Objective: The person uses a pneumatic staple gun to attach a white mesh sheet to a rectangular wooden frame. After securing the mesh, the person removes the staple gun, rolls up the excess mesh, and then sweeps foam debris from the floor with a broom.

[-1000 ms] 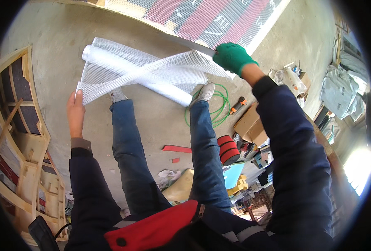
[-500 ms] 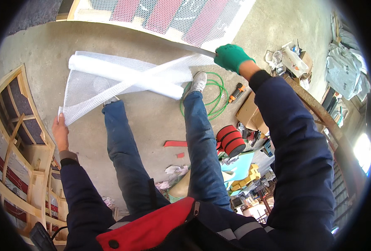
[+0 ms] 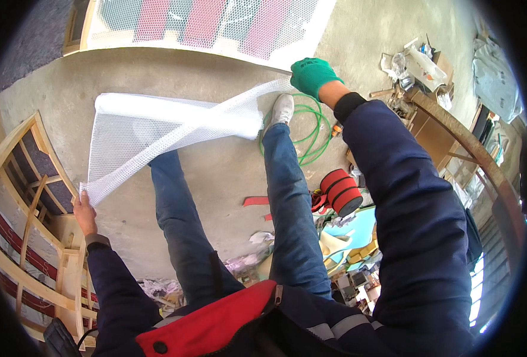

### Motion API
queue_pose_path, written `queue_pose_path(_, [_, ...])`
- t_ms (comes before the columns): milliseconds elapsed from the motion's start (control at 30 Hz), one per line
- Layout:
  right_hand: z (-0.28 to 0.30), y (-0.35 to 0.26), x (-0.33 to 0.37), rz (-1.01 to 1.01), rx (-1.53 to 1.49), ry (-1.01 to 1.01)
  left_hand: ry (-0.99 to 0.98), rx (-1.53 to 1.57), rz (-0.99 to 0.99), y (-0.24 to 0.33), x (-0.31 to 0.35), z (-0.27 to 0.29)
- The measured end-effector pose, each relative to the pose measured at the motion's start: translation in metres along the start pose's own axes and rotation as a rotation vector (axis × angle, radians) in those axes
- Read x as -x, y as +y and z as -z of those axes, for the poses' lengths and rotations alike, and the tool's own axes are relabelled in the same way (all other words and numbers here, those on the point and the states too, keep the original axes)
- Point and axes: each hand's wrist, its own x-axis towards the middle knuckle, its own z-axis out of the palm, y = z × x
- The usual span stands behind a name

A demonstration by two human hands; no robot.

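White honeycomb mesh [image 3: 118, 143] is stretched out in front of me, its folded edge running diagonally up to the right over a white mesh roll [image 3: 174, 116]. My bare left hand [image 3: 85, 215] pinches the mesh's near-left corner. My right hand [image 3: 314, 76], in a green glove, is a fist at the far right end of the folded edge. It sits beside the near-right corner of a mesh-covered frame [image 3: 186, 43] with dark red bands under the mesh. The fingertips of the right hand are hidden by the glove's back.
A green hose [image 3: 320, 128] lies coiled by my right shoe [image 3: 283, 110]. A red-and-black webbing roll [image 3: 342, 191] lies nearer, right of my leg. Wooden frames [image 3: 28, 220] stand at left. Boxes and plastic scraps [image 3: 424, 68] lie right, beside a curved rusty rail [image 3: 453, 131].
Both hands have come somewhat nearer, the right also shifting left. The mesh has moved with them, and the roll lies more level. The whole view has shifted a little.
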Motion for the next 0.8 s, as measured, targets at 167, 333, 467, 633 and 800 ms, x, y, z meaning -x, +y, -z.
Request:
queue_pose_path(167, [-0.021, 0.061, 0.081, -0.048, 0.048, -0.015, 0.093, -0.211, -0.068, -0.031, -0.044, 0.014])
queue_pose_path(333, [-0.07, 0.147, 0.192, -0.173, 0.188, -0.027, 0.233, -0.387, -0.247, -0.056, -0.071, 0.055])
queue_pose_path(467, [-0.127, 0.177, 0.265, -0.415, 0.103, -0.259, 0.089, -0.719, -0.498, -0.043, -0.09, 0.038])
queue_pose_path(633, [-0.194, 0.12, 0.331, -0.533, -0.215, -0.201, -0.167, -0.348, -0.406, 0.02, -0.052, -0.151])
queue_pose_path(800, [-0.25, 0.044, 0.356, -0.877, -0.672, -0.334, -0.58, -0.415, -0.922, 0.079, 0.044, -0.357])
